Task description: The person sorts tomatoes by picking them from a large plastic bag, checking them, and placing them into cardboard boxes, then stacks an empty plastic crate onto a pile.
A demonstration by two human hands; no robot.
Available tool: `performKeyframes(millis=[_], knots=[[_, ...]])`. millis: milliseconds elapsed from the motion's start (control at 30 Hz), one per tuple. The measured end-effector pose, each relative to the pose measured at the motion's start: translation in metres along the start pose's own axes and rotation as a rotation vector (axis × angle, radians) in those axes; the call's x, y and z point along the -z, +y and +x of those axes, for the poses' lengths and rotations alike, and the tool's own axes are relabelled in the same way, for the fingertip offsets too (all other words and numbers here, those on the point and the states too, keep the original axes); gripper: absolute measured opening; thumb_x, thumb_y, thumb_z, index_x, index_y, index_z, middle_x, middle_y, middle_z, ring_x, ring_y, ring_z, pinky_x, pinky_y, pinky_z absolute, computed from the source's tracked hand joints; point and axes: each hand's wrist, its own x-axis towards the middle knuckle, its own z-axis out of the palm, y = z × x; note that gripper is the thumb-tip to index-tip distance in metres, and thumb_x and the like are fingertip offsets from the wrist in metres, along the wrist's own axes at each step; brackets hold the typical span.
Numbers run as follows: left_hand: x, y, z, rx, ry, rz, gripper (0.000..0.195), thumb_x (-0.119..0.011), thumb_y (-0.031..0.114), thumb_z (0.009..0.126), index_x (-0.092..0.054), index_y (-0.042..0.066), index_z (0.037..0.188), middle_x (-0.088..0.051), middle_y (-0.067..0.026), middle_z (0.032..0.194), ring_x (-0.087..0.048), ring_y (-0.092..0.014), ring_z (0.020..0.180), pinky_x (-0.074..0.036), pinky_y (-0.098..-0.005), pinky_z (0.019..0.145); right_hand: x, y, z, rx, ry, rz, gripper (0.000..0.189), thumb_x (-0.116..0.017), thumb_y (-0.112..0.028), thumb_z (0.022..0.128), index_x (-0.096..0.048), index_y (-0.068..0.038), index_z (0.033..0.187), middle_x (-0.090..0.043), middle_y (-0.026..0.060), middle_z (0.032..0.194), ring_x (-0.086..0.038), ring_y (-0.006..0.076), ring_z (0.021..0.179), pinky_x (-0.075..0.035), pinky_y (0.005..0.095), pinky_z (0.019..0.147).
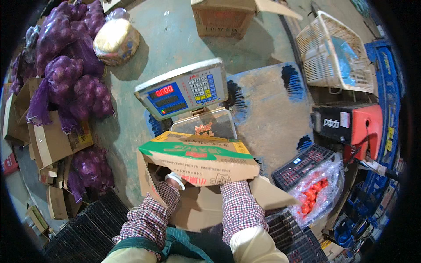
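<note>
A cardboard carton [197,157] with a green and yellow printed side stands open towards me, in front of a digital platform scale [181,88]. Both my forearms, in checked sleeves, reach into it. At its left opening only the white-cuffed edge of my left hand [176,181] shows; the fingers are hidden inside. My right hand is out of sight behind the printed flap, its sleeve [238,200] ending at the carton's edge. What either hand touches in there cannot be seen. An open flap [274,194] sticks out to the right.
Purple mesh bags of onions [75,79] and cardboard boxes [49,141] are piled left. At right are a plastic-lined crate of tomatoes [309,197], a white basket [329,56] and a black-and-red box [348,128]. Another carton [223,21] stands ahead, a wrapped bundle [115,41] near the bags.
</note>
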Motion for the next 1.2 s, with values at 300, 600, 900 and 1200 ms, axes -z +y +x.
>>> performKeyframes(millis=[300, 600, 900, 1200], knots=[[-0.06, 0.02, -0.17, 0.464, -0.295, 0.194, 0.068, -0.061, 0.066, 0.076, -0.05, 0.02, 0.126, -0.053, -0.0074, 0.126, -0.055, -0.033, 0.108, -0.047, -0.0555, 0.082, 0.046, -0.086, -0.184, -0.111, -0.139, 1.067, 0.038, -0.064, -0.034, 0.086, -0.056, -0.007, 0.112, -0.058, 0.008, 0.106, -0.057, 0.0204, 0.095, -0.054, 0.0386, 0.056], [-0.06, 0.013, -0.304, 0.261, -0.617, 0.102, 0.068, -0.049, 0.059, 0.089, -0.037, 0.017, 0.14, -0.048, -0.0102, 0.131, -0.048, -0.027, 0.121, -0.041, -0.0479, 0.101, 0.012, -0.108, -0.339, 0.257, 0.192, 1.144, 0.051, -0.064, -0.025, 0.085, -0.046, -0.006, 0.129, -0.05, 0.0086, 0.125, -0.048, 0.0191, 0.115, -0.038, 0.0317, 0.1], [-0.002, -0.014, -0.308, 0.441, -0.551, 0.031, 0.072, -0.047, 0.065, 0.086, -0.044, 0.012, 0.136, -0.051, -0.0115, 0.13, -0.051, -0.027, 0.119, -0.041, -0.0477, 0.1, -0.046, -0.09, -0.36, 0.119, 0.012, 1.343, 0.045, -0.064, -0.025, 0.083, -0.048, -0.006, 0.121, -0.053, 0.0098, 0.112, -0.056, 0.0202, 0.099, -0.05, 0.0329, 0.082], [-0.017, -0.007, -0.299, 0.332, -0.481, 0.179, 0.063, -0.047, 0.059, 0.09, -0.053, 0.007, 0.125, -0.056, -0.0109, 0.124, -0.055, -0.026, 0.113, -0.044, -0.0438, 0.097, -0.041, -0.082, -0.341, 0.091, -0.077, 1.37, 0.045, -0.063, -0.028, 0.084, -0.048, -0.005, 0.12, -0.054, 0.0087, 0.111, -0.056, 0.0195, 0.098, -0.05, 0.0318, 0.081]])
